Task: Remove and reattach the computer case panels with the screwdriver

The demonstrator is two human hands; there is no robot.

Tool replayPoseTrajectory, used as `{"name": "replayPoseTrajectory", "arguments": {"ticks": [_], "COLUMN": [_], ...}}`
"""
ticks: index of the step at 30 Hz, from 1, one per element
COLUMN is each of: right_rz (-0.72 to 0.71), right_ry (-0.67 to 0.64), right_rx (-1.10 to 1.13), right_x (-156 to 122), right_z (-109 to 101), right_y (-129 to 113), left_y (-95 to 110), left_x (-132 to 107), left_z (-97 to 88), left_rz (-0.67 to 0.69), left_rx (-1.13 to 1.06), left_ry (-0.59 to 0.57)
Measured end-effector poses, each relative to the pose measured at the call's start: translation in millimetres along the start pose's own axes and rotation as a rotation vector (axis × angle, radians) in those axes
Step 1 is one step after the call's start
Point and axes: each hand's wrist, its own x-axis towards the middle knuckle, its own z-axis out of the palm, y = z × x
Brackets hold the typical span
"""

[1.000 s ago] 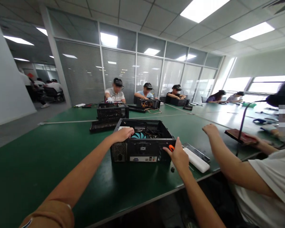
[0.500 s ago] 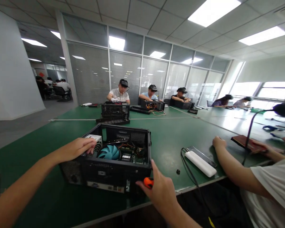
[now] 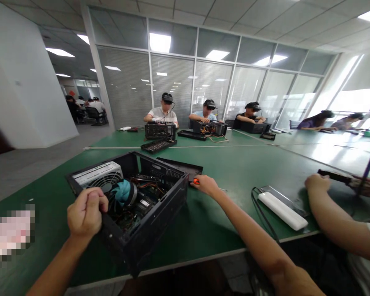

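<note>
An open black computer case (image 3: 160,234) lies on its side on the green table, turned at an angle in front of me. Inside it show a power supply (image 3: 98,170), a turquoise fan (image 3: 122,192) and cables over a circuit board. My left hand (image 3: 86,211) is closed over the near left rim of the case. Beside the far right corner, my right hand (image 3: 206,185) is wrapped around an orange-handled screwdriver (image 3: 196,181), mostly hidden by the fingers. Whether these fingers also touch the case, I cannot tell. Behind the case lies a dark side panel (image 3: 181,166).
A white power bank (image 3: 282,210) with a black cable lies to the right, near a co-worker's arm (image 3: 329,213). Across the table, several people sit at other computer cases (image 3: 160,130). The table's front edge (image 3: 209,257) runs close below the case.
The case has been turned, its near right corner swinging toward me. My left hand went with the rim, and my right hand moved from the near corner to the far right side, still holding the screwdriver.
</note>
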Motion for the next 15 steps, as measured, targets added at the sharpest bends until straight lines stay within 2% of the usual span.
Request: {"name": "replayPoseTrajectory", "arguments": {"ticks": [2, 5, 8, 10, 12, 14, 15], "right_rz": [0.010, -0.023, -0.089, -0.145, -0.211, -0.328, -0.409], "right_ry": [-0.037, -0.096, -0.163, -0.211, -0.258, -0.315, -0.344], "right_rx": [-0.032, -0.066, -0.069, -0.057, -0.039, -0.028, -0.018], "right_x": [0, -10, -26, -39, -52, -65, -71], "right_z": [10, 25, 41, 51, 60, 64, 63], "right_y": [7, 6, -6, -21, -39, -57, -64], "left_y": [-15, -45, -75, -86, -89, -85, -82], "left_x": [9, 37, 78, 107, 128, 133, 127], "left_z": [0.3, -6.1, -18.1, -29.4, -45.1, -64.6, -74.4], "left_rz": [-0.023, -0.044, -0.082, -0.093, -0.078, -0.054, -0.040], "left_rx": [-0.106, -0.211, -0.267, -0.167, 0.077, 0.337, 0.432], "left_ry": [0.050, -0.008, -0.085, -0.194, -0.352, -0.496, -0.534]}}
